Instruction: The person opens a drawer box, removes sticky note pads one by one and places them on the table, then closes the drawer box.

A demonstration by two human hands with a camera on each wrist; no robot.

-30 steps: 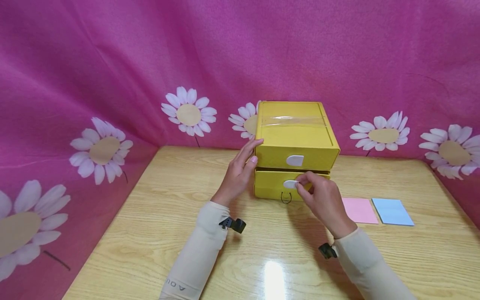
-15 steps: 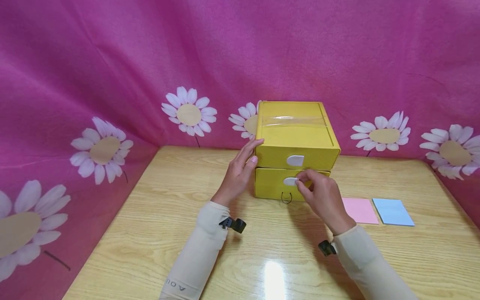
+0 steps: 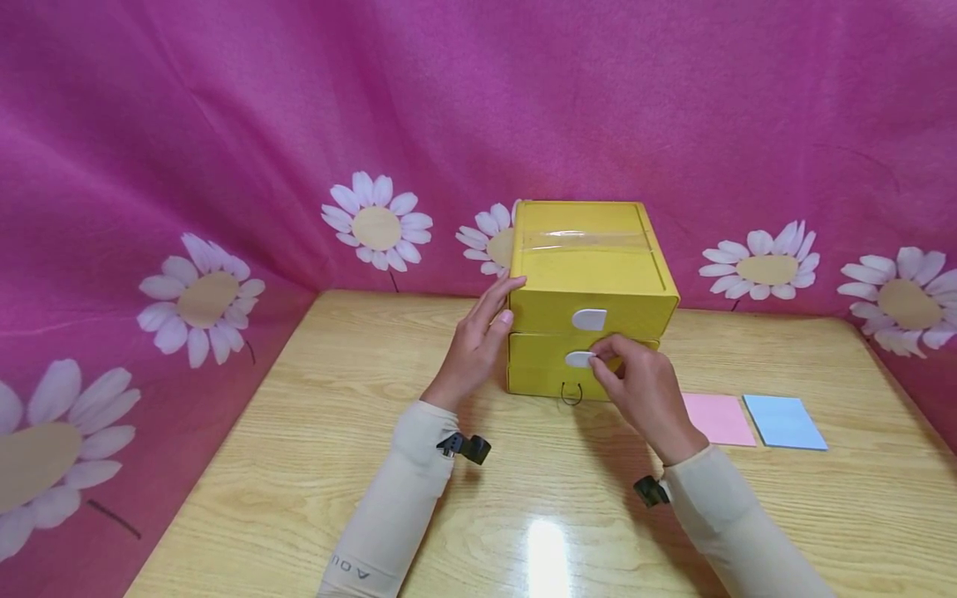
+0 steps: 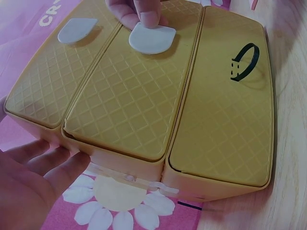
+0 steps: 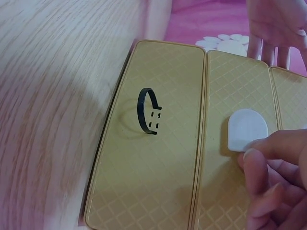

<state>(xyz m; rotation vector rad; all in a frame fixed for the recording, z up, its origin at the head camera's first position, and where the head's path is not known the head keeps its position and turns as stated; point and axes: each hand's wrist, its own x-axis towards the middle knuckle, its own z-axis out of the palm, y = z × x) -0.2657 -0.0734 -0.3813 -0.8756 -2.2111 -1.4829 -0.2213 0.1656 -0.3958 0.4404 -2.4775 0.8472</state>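
While a magenta cloth printed with large white daisies [image 3: 598, 100] hangs behind and along both sides, a pale wood-grained table [image 3: 269, 465] fills the space below, a bright patch of reflected light shining near its front edge. Toward the back of the tabletop stands a yellow three-drawer box with quilted fronts [image 3: 591, 274], near the cloth, a strip of clear tape [image 3: 583, 240] across its top. The right hand [image 3: 650, 394] pinches the rounded white tab [image 5: 247, 125] on the middle drawer. The left hand [image 3: 474, 340] grasps nothing, its extended fingers touching the box's left side. A black loop handle [image 5: 141, 112] marks the bottom drawer. To the box's right, a square pink paper pad [image 3: 721, 420] and a square light-blue paper pad [image 3: 785, 422] lie side by side, slightly apart.
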